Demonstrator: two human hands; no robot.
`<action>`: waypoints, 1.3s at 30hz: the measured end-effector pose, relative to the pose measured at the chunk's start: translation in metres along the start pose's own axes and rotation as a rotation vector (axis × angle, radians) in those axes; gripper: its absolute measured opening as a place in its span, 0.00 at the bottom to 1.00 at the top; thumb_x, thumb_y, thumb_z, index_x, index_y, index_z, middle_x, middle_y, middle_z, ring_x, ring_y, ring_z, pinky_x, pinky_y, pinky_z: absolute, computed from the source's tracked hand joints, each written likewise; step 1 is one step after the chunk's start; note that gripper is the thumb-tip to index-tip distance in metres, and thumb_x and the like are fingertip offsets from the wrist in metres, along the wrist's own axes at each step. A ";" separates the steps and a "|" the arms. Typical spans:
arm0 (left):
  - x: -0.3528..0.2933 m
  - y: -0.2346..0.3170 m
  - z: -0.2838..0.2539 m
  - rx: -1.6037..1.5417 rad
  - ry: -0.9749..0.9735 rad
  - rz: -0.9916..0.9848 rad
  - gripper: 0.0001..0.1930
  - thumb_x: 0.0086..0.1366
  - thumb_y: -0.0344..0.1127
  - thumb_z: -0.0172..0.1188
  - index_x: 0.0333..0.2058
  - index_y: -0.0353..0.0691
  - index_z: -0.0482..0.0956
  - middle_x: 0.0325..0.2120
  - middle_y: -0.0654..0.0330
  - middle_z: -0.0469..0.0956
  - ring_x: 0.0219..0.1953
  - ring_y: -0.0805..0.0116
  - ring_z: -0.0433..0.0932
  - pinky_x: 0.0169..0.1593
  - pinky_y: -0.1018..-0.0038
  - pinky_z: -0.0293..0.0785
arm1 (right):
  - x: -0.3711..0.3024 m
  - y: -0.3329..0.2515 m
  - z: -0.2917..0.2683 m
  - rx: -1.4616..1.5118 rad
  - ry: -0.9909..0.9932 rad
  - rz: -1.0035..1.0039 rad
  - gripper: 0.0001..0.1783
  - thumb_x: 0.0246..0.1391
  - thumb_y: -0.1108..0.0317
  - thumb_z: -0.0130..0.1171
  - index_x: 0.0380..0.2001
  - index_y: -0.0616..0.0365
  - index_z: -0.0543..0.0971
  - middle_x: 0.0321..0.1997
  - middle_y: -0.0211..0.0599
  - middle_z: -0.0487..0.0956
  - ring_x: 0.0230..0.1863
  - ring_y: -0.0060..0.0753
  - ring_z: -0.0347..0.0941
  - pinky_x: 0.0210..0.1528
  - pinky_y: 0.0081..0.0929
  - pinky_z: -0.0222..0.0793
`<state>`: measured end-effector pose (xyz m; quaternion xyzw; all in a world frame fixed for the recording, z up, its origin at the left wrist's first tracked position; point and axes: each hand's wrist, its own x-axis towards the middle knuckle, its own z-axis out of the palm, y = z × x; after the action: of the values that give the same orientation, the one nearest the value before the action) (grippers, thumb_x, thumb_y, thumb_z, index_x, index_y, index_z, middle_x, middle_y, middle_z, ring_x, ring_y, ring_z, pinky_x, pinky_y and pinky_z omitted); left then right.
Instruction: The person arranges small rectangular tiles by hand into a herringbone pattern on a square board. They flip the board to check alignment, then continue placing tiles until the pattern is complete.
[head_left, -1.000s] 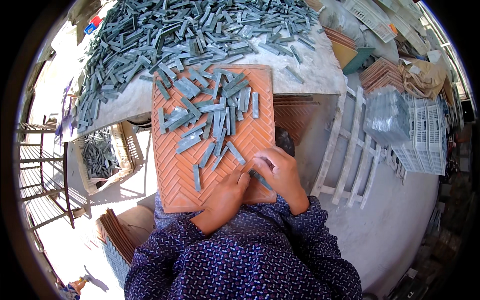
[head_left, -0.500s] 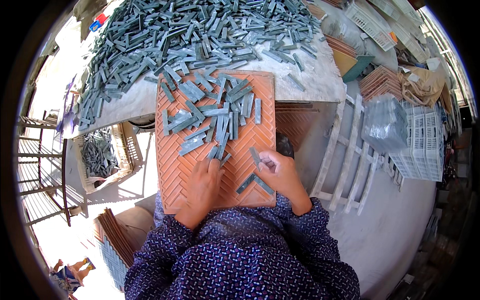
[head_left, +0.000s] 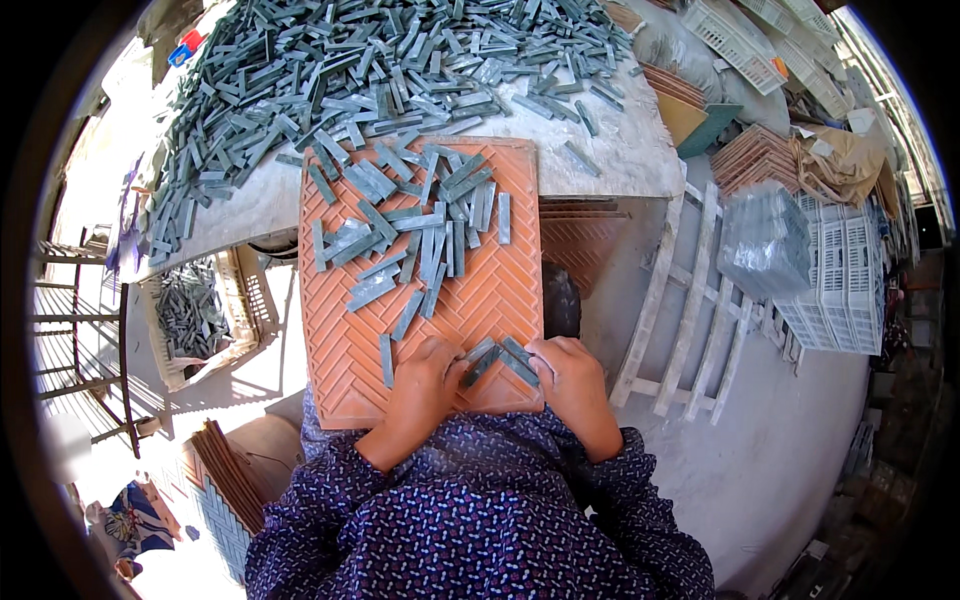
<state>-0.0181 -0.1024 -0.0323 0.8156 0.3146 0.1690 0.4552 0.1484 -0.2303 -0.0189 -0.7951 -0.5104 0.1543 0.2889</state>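
Observation:
An orange tray (head_left: pixel 350 340) with a raised herringbone pattern lies before me, its near edge against my patterned clothing. Near its lower right, several narrow grey-green stone strips (head_left: pixel 519 367) form a V in the grooves. My left hand (head_left: pixel 424 382) is closed, its fingertips pinching the left end of a stone strip (head_left: pixel 482 349) in that V. My right hand (head_left: pixel 572 382) is also closed, thumb and finger on the right end of another stone strip (head_left: pixel 516 350). More loose strips (head_left: pixel 430 240) lie jumbled on the tray's far half. One single strip (head_left: pixel 387 361) rests left of my left hand.
A large heap of strips (head_left: pixel 330 80) covers the pale table (head_left: pixel 620 150) beyond the tray. A crate (head_left: pixel 245 300) of strips stands at lower left. To the right are a wooden rack (head_left: pixel 672 300), white plastic crates (head_left: pixel 845 280) and wrapped stacked sheets (head_left: pixel 765 240).
My right hand has lowered its raised strip onto the tray beside the V. My left hand has come nearer and rightward from the loose strips. More strips now show in the V.

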 end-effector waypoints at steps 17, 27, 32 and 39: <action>0.000 0.008 0.014 0.243 0.048 0.270 0.10 0.51 0.27 0.61 0.34 0.35 0.74 0.29 0.53 0.73 0.33 0.53 0.74 0.37 0.63 0.72 | 0.005 -0.007 0.003 0.124 0.156 -0.062 0.07 0.43 0.76 0.60 0.29 0.59 0.75 0.27 0.42 0.73 0.30 0.46 0.72 0.31 0.36 0.69; -0.025 -0.002 -0.016 0.227 0.018 0.231 0.08 0.54 0.27 0.55 0.34 0.37 0.73 0.31 0.55 0.71 0.33 0.56 0.74 0.36 0.66 0.72 | 0.031 -0.047 0.032 0.079 0.094 -0.216 0.06 0.40 0.75 0.61 0.25 0.58 0.75 0.27 0.40 0.73 0.31 0.45 0.70 0.34 0.37 0.67; -0.083 0.014 -0.058 0.011 -0.140 0.327 0.12 0.53 0.28 0.51 0.37 0.32 0.70 0.36 0.48 0.68 0.41 0.51 0.72 0.44 0.66 0.71 | -0.028 -0.112 0.013 0.041 0.012 -0.088 0.05 0.42 0.77 0.58 0.26 0.62 0.75 0.28 0.44 0.73 0.33 0.48 0.70 0.37 0.38 0.66; -0.151 0.019 -0.085 0.047 -0.118 0.338 0.10 0.57 0.31 0.48 0.35 0.30 0.70 0.39 0.46 0.68 0.42 0.50 0.71 0.47 0.65 0.69 | -0.066 -0.147 0.036 0.016 -0.064 -0.043 0.08 0.38 0.81 0.56 0.22 0.64 0.68 0.23 0.47 0.66 0.25 0.46 0.67 0.29 0.33 0.63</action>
<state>-0.1712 -0.1566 0.0299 0.8759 0.1495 0.1876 0.4186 -0.0062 -0.2329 0.0400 -0.7764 -0.5349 0.1774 0.2823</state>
